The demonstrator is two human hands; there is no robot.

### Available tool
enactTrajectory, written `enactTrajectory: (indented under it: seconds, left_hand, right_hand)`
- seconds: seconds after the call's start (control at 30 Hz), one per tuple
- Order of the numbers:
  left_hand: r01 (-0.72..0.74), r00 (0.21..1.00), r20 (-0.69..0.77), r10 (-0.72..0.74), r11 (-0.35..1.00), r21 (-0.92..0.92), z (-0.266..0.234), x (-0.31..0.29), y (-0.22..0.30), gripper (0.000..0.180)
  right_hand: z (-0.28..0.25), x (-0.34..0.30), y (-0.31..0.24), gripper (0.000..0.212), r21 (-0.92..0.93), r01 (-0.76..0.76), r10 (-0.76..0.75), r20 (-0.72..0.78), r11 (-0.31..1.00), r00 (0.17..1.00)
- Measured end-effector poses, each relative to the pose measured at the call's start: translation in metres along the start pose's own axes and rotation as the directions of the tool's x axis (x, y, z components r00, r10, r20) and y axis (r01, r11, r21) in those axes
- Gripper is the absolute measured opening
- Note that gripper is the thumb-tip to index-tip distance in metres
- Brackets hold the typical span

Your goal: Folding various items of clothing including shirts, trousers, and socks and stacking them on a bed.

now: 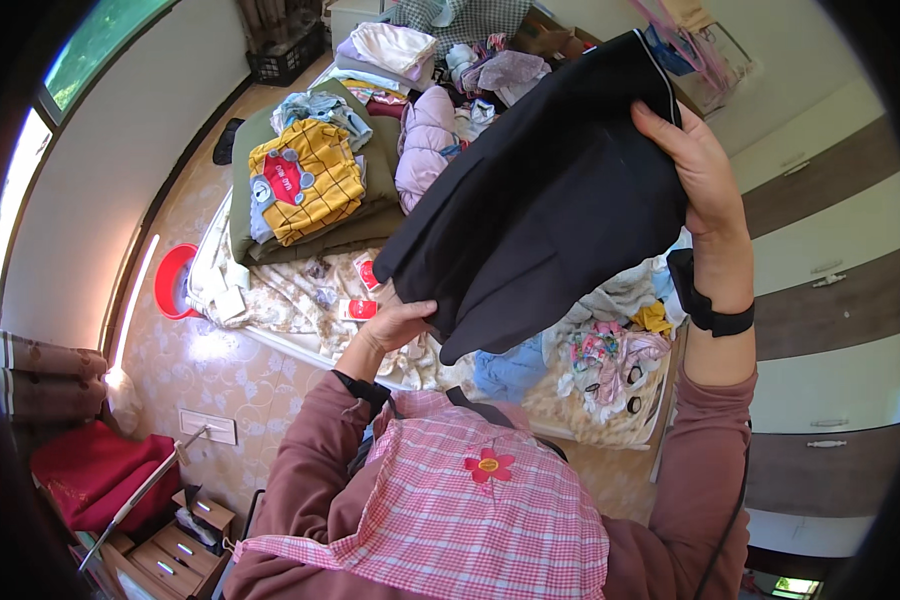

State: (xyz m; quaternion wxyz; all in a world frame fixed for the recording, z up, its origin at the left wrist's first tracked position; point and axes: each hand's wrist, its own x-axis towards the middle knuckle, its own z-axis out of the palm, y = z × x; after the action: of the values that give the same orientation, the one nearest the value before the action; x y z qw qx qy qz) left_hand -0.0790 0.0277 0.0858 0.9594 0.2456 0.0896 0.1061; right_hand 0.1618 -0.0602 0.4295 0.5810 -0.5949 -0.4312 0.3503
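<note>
A black garment point(560, 200), with a thin white line along its upper edge, is stretched between my two hands above the bed; its exact kind cannot be made out. My right hand point(705, 170), raised at the right, grips the edge with the thumb on the near face. Lower and to the left, my left hand point(402, 322) pinches the opposite end. Part of the bed lies hidden behind the dark cloth. Beyond it are a folded yellow checked garment point(315, 180) on an olive green padded pile point(375, 200) and a lilac puffy jacket point(427, 145).
Loose clothes point(620, 365) and a blue cloth point(510, 370) lie on the near right of the bed. Folded clothes point(395, 50) are stacked at the back. A red basin point(175, 280) stands on the floor at left. Striped drawers point(830, 290) line the right wall.
</note>
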Motion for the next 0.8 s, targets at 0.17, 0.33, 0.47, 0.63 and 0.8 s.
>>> enactTrajectory:
  seconds: [0.17,0.33,0.47,0.63,0.8]
  left_hand:
    - [-0.263,0.959,-0.122,0.254,0.963,-0.062,-0.004,0.003,0.026,0.049]
    - [-0.284,0.958,-0.116,0.264,0.932,-0.225,0.017,0.007,0.052,0.05]
    - [-0.166,0.981,-0.143,0.13,0.946,-0.278,0.012,0.024,0.017,0.068]
    - [0.252,0.912,-0.3,-0.281,0.959,-0.131,-0.012,0.013,-0.026,0.068]
    - [0.389,0.919,0.016,-0.394,0.901,-0.192,-0.003,0.008,-0.019,0.066]
  right_hand:
    - [-0.014,0.004,-0.003,0.026,0.057,-0.002,0.002,0.001,0.998,1.0]
    - [-0.027,0.005,0.009,0.024,0.186,0.03,-0.021,-0.047,0.982,0.999]
    - [-0.026,0.009,0.015,0.023,0.192,0.008,-0.004,-0.021,0.981,1.0]
    - [-0.018,0.024,0.032,0.022,0.007,-0.026,0.025,0.096,1.0,0.995]
    - [0.015,0.046,0.05,0.019,-0.352,0.074,0.031,0.284,0.933,0.958]
